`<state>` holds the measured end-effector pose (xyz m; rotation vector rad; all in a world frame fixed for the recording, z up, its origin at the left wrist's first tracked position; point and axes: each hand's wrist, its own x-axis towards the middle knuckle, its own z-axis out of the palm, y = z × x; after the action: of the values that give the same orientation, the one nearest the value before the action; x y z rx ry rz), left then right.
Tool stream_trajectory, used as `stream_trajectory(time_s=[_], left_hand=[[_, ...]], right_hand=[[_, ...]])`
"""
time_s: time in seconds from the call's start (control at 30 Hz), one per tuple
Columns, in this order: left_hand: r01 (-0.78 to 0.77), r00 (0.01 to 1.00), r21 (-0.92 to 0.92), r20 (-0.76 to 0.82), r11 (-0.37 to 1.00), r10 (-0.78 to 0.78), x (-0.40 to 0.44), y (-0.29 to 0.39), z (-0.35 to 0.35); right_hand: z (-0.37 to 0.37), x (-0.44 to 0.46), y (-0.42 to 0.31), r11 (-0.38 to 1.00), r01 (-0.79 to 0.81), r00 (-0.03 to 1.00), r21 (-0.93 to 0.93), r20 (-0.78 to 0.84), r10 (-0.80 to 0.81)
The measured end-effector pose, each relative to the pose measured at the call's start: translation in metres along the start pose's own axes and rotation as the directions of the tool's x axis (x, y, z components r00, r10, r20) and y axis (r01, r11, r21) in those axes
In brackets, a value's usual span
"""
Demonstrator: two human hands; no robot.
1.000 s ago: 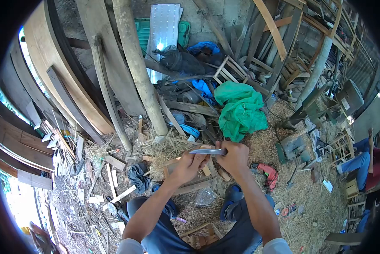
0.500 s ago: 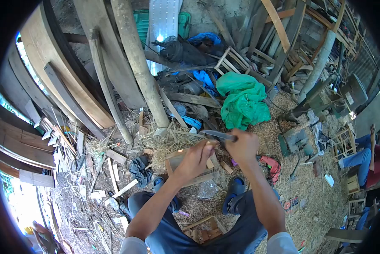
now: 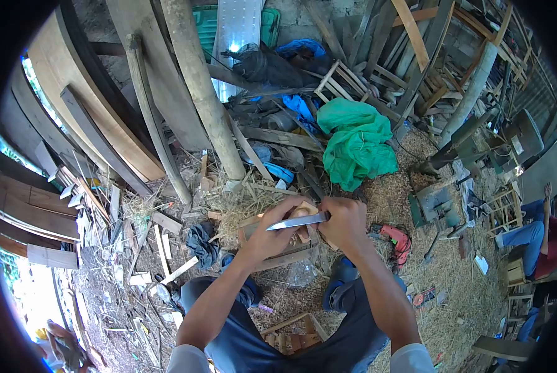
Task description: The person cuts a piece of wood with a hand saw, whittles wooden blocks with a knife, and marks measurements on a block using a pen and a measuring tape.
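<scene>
My right hand (image 3: pixel 345 222) is closed around the handle of a knife (image 3: pixel 296 222). The blade points left and lies across the front of a small pale piece of wood (image 3: pixel 304 210), though I cannot tell whether it touches. That piece is gripped in my left hand (image 3: pixel 269 231), whose fingers are partly hidden behind the blade. Both hands are close together above the ground, in front of my knees. Beneath them a wooden frame (image 3: pixel 284 260) is partly covered by my hands.
A red power tool (image 3: pixel 395 244) lies right of my hands, near a green plastic sheet (image 3: pixel 357 143). Wood scraps, shavings and a dark cloth (image 3: pixel 202 247) litter the ground. Planks (image 3: pixel 82 93) and a post (image 3: pixel 204 93) stand left. Another person (image 3: pixel 542 239) sits far right.
The knife has swung lower, from pointing up and left to lying across the wood piece. My left hand has turned, showing more of the wood, and my right hand has dropped slightly.
</scene>
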<state>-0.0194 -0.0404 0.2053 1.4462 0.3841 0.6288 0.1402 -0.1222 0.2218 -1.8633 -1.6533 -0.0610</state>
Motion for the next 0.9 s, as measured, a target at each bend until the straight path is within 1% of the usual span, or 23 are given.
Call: stream_trajectory(time_s=[0.03,0.1,0.13,0.17,0.2,0.23,0.3,0.33,0.4,0.43,0.5,0.63,0.7,0.73,0.8,0.83,0.9], left_hand=[[0.002,1.000,-0.001,0.001,1.000,-0.002,0.001,0.001,-0.001],[0.097,0.995,0.140,-0.004,0.985,-0.098,0.003,0.006,-0.005],[0.098,0.995,0.139,-0.006,0.985,-0.098,0.004,0.006,-0.006],[-0.062,0.998,0.268,0.004,0.961,0.063,0.004,0.005,-0.006],[-0.215,0.975,0.389,0.035,0.896,0.219,0.005,0.008,-0.005],[-0.213,0.975,0.387,0.031,0.897,0.219,0.006,0.012,-0.004],[-0.244,0.970,0.503,0.134,0.829,0.204,0.007,0.023,-0.002],[-0.241,0.970,0.502,0.133,0.831,0.202,0.007,0.022,-0.001],[-0.243,0.967,0.487,0.058,0.839,0.246,0.006,0.016,0.004],[-0.243,0.967,0.486,0.058,0.839,0.247,0.006,0.016,0.002],[-0.270,0.961,0.531,0.099,0.803,0.258,0.007,0.016,-0.001],[-0.239,0.970,0.500,0.091,0.832,0.224,0.003,0.018,0.000],[-0.249,0.968,0.525,0.148,0.814,0.201,0.003,0.020,0.000],[-0.250,0.968,0.521,0.149,0.816,0.201,0.004,0.018,0.001],[-0.345,0.938,0.465,0.144,0.815,0.315,0.006,0.015,0.001],[-0.347,0.937,0.467,0.146,0.813,0.316,0.006,0.016,0.001],[-0.354,0.933,0.473,0.125,0.807,0.337,0.005,0.017,0.002]], right_hand=[[0.001,-0.001,0.001,1.000,-0.002,1.000,0.000,0.001,0.002],[0.002,-0.001,0.002,0.999,0.014,1.000,-0.034,-0.004,-0.014],[0.001,-0.001,0.001,0.999,0.015,1.000,-0.034,-0.002,-0.015],[-0.002,0.000,-0.001,0.999,0.021,1.000,-0.026,-0.010,-0.021],[-0.004,0.000,-0.001,0.999,0.027,0.999,-0.017,-0.017,-0.027],[-0.004,0.000,0.000,0.999,0.029,0.999,-0.018,-0.013,-0.029],[-0.002,-0.001,0.001,0.999,0.019,1.000,-0.026,0.002,-0.019],[-0.001,-0.001,0.001,1.000,0.018,1.000,-0.025,0.005,-0.018],[0.000,-0.003,0.002,0.998,0.023,0.999,-0.060,0.036,-0.021],[-0.001,-0.002,0.003,0.998,0.023,0.999,-0.061,0.036,-0.020],[-0.005,-0.002,0.002,0.998,0.033,0.996,-0.061,0.081,-0.027],[-0.010,-0.002,0.002,0.998,0.046,0.992,-0.031,0.120,-0.042],[-0.011,0.000,0.004,1.000,0.012,0.988,-0.018,0.153,-0.010],[-0.011,-0.001,0.004,1.000,0.010,0.988,-0.020,0.154,-0.007],[-0.007,-0.001,0.005,1.000,-0.019,0.987,0.010,0.159,0.017],[-0.007,0.000,0.005,1.000,-0.018,0.988,0.011,0.156,0.017],[-0.004,-0.001,0.005,0.997,-0.080,0.980,-0.007,0.183,0.080]])
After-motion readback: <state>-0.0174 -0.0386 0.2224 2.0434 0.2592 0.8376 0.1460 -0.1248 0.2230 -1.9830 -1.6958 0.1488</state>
